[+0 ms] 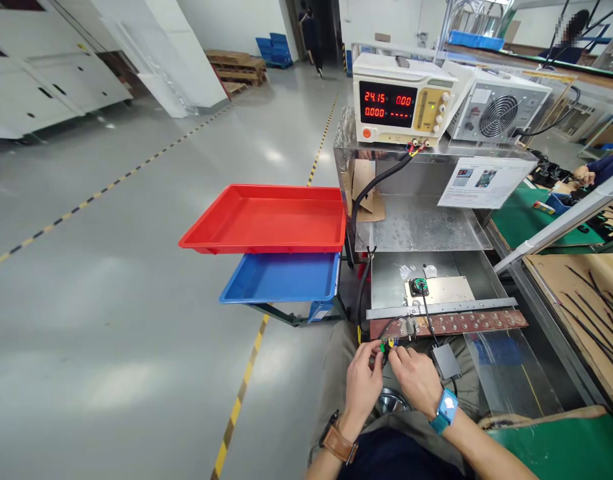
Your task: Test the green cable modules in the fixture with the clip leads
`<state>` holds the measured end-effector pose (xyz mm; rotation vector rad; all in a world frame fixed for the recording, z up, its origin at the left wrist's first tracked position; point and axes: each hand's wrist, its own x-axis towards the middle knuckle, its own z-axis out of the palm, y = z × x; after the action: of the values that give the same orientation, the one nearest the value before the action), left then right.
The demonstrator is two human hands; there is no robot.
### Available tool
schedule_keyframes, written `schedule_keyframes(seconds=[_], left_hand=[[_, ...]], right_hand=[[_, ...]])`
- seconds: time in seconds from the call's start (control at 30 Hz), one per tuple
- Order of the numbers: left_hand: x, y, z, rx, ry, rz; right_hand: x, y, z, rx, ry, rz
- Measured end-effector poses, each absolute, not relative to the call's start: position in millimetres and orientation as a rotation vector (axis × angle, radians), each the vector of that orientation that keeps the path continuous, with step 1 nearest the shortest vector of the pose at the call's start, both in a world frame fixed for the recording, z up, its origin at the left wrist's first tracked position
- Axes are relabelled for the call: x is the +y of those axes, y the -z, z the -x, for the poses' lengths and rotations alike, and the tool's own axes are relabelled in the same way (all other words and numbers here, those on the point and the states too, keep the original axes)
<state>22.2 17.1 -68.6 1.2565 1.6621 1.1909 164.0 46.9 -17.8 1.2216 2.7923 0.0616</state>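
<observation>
Looking down from the head camera: both hands brought together low in the frame, just in front of a rust-brown strip [449, 324] with a row of holes at the near edge of a metal bench [421, 227]. Left hand [362, 381], brown-strapped watch on the wrist, thumb and fingertips pinched on a small green connector [385, 346]. Right hand [416, 379], blue band on the wrist, fingertips closed on the same connector from the other side, almost touching the left fingers. Thin dark wires running from the connector up toward the strip. Just right of the right hand, a flat dark grey box [446, 361] on a black lead.

Farther back on the bench, a pale plate [443, 290] carrying a small round black part [419, 287]. Above, on a steel shelf, a cream power supply [403, 100] with red digits lit, and beside it a white unit with a fan grille [496, 115]. A printed sheet [481, 181] hanging from the shelf edge.

Left of the bench, a red tray [266, 220] stacked over a blue tray [281, 277], both out over grey floor. Far right, another person's hand [583, 175] at a green mat.
</observation>
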Motion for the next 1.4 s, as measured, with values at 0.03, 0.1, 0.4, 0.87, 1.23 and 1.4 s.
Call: schedule_keyframes(seconds=[0.03, 0.1, 0.4, 0.87, 1.23, 1.4], left_hand=[[17, 68, -22, 1.661, -1.190, -1.273], [17, 67, -22, 1.660, -1.188, -1.300], [17, 69, -21, 1.698, -1.128, -1.433], [30, 91, -7, 1.883, -0.751, -2.199], [29, 79, -9, 1.863, -0.809, -2.127], [28, 86, -8, 1.874, -0.806, -2.108]], right_hand=[[47, 16, -163, 2.789, -0.051, -1.209], [49, 13, -163, 2.782, -0.026, -1.201], [53, 13, -158, 2.731, 0.012, -1.135], [55, 20, -161, 2.836, 0.130, -1.236], [52, 18, -158, 2.847, 0.174, -1.309], [52, 20, -157, 2.856, 0.137, -1.330]])
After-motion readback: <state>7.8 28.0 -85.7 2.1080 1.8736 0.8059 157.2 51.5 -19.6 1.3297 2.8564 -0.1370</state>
